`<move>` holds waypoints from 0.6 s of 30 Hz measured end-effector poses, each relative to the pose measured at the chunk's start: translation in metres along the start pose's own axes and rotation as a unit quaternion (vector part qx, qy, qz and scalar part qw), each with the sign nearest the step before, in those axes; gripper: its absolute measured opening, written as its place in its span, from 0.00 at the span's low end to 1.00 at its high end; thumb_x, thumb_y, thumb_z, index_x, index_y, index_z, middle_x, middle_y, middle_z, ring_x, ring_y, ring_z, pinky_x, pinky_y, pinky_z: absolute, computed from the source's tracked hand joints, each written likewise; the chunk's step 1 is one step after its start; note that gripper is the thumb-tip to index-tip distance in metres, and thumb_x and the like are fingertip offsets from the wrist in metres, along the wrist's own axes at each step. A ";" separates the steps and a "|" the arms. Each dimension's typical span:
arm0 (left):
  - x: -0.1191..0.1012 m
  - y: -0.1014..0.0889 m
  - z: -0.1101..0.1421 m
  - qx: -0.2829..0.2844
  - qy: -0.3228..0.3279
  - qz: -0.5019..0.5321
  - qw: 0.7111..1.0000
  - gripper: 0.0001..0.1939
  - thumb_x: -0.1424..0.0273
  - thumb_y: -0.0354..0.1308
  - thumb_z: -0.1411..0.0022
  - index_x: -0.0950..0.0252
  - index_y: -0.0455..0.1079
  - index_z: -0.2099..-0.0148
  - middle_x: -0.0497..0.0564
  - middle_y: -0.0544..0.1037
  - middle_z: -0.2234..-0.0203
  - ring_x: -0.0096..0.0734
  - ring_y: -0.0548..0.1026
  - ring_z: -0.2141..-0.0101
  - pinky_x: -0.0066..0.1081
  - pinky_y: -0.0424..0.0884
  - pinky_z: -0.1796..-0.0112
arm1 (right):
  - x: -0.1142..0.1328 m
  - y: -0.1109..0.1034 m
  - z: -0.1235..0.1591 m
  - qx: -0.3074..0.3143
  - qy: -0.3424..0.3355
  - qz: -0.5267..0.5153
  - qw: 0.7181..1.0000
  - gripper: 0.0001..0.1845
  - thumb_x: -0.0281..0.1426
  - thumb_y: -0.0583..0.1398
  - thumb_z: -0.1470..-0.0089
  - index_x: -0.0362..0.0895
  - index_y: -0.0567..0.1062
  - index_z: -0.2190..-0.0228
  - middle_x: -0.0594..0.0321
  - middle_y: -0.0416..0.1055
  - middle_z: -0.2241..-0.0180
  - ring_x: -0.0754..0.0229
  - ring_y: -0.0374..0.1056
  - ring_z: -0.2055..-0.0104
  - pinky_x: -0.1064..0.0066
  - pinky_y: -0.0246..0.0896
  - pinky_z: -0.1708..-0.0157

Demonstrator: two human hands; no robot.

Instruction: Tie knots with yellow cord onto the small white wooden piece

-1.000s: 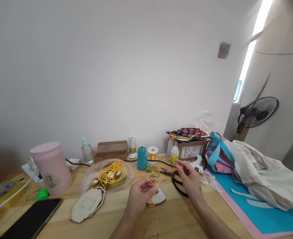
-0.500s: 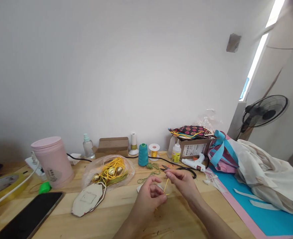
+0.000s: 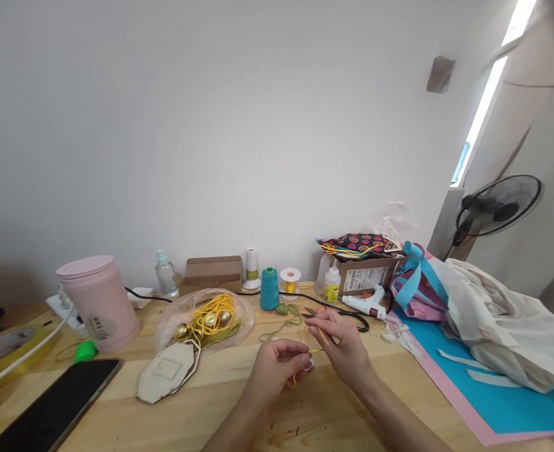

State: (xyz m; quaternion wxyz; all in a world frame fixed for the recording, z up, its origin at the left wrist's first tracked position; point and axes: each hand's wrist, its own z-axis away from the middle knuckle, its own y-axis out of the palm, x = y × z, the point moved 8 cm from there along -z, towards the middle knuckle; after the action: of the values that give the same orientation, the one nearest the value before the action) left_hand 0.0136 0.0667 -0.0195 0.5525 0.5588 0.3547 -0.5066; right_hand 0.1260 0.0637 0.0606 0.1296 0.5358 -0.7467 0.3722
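Note:
A thin yellow cord (image 3: 315, 350) runs between my two hands above the wooden table. My left hand (image 3: 279, 365) pinches it between thumb and fingers, and a loop of it hangs below the fingertips. A small white piece, its kind unclear, shows beside that thumb. My right hand (image 3: 341, 344) is closed on another part of the cord, with a strand rising past its fingers. Just behind the right fingers lie black-handled scissors (image 3: 357, 321), partly covered. Green thread (image 3: 281, 324) lies loosely beyond the left hand.
Behind stand a teal thread spool (image 3: 270, 290), a glue bottle (image 3: 332, 284) and a hot glue gun (image 3: 369, 305). Left are a plastic bag (image 3: 164, 323) with yellow cords and gold beads, white octagonal pieces (image 3: 166, 375), a phone (image 3: 53, 408) and a pink cup (image 3: 100, 307). Fabric (image 3: 497, 326) lies right.
The left hand has shifted slightly left and its fingers have closed more. My right hand has turned and lowered, and the cord now stretches sideways between the hands with a loop below.

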 end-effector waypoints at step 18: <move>-0.021 -0.018 0.006 -0.117 0.048 0.006 0.992 0.22 0.73 0.64 0.65 0.69 0.63 0.65 0.45 0.73 0.84 0.23 0.68 0.84 0.22 0.62 0.83 | 0.035 0.009 0.008 0.000 -0.126 0.122 0.984 0.08 0.26 0.55 0.52 0.47 0.74 0.73 0.63 0.71 0.75 0.62 0.61 0.73 0.71 0.56 0.74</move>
State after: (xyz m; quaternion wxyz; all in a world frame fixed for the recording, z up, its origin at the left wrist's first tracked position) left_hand -0.0098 0.0663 -0.0038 0.5990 0.5163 0.4346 -0.4310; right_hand 0.1057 0.0349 0.0720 -0.0120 0.4835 -0.8168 0.3145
